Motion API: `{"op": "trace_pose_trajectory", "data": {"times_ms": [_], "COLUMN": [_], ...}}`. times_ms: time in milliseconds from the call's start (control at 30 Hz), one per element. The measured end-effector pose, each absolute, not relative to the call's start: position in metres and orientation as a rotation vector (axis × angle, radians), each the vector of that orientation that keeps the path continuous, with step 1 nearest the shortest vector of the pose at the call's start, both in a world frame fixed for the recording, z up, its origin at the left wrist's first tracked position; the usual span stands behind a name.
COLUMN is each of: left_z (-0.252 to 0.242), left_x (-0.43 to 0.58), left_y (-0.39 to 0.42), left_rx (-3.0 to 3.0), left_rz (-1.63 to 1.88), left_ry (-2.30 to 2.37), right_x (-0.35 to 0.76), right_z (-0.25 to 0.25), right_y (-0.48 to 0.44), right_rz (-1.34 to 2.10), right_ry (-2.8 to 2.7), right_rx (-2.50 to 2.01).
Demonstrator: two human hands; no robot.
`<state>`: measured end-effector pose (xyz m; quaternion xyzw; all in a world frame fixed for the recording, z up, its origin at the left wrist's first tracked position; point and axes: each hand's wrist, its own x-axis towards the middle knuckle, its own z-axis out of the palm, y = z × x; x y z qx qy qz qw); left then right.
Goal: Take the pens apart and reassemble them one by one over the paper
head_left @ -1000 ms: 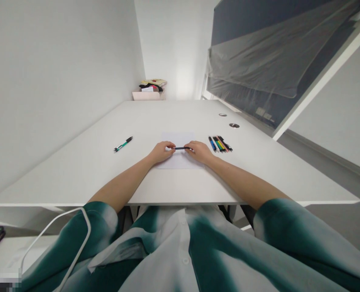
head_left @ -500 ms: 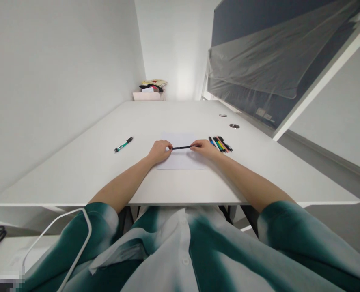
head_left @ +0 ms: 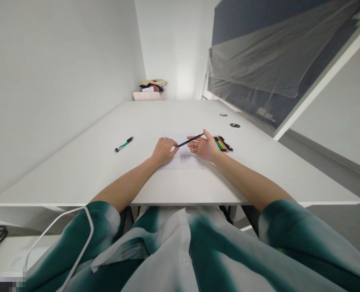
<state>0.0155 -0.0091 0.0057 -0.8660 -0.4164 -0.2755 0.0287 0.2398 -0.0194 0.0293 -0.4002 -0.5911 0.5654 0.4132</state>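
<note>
Left hand (head_left: 164, 151) set low at the paper (head_left: 182, 163), dark pen's (head_left: 189, 140) lower end pinched in its fingertips. Right hand (head_left: 207, 147) turned palm-inward, fingers loosely open, raised pen end at thumb. Pen slanted above paper. Pen row (head_left: 223, 144) partly blocked by right hand; green pen (head_left: 124, 144) laid off left.

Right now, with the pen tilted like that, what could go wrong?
The dark pen might slip: the left hand pinches its lower end, while the right hand has fingers spread. If dropped, it could mark the paper below. The right hand might also bump the row of pens beside it.
</note>
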Motion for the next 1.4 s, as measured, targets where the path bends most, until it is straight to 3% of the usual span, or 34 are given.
{"op": "trace_pose_trajectory", "data": {"times_ms": [267,567,733,1067,1400], "left_z": [0.005,-0.004,-0.007,-0.010,-0.016], "left_x": [0.015,-0.008,-0.010,-0.009,-0.011], "left_y": [-0.012,0.010,0.014,0.010,0.014], "left_rx": [-2.669,-2.613,-2.602,-2.698,-2.687], "left_rz": [-0.869,-0.943,-0.816,-0.445,-0.335], "left_ry": [-1.284,-1.658,-1.757,-1.658,-1.645], "right_x": [0.237,0.246,0.248,0.246,0.240], "right_z": [0.028,0.022,0.021,0.010,-0.008], "right_y": [-0.025,-0.015,-0.009,0.004,0.007], "right_rz": [1.415,1.541,1.551,1.219,0.837], "right_ry": [-1.498,-1.076,-0.990,-1.015,-1.389], "right_rx": [-0.973,-0.824,-0.745,-0.880,-1.111]}}
